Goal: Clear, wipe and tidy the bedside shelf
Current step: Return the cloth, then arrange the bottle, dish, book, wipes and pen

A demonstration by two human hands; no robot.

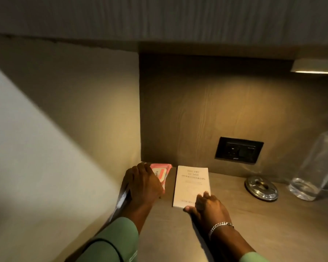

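Your right hand [209, 206] lies flat with fingers spread on the near corner of the pale book [190, 183], pressing it, not gripping. Your left hand [145, 183] rests curved over the pink packet [162, 172] in the back left corner; you cannot tell if it grips. Both things lie on the bedside shelf [235, 214], side by side. Farther right sit a round metal lid [261, 188] and a clear bottle [315, 167]. On the back wall is a dark socket [239, 150].
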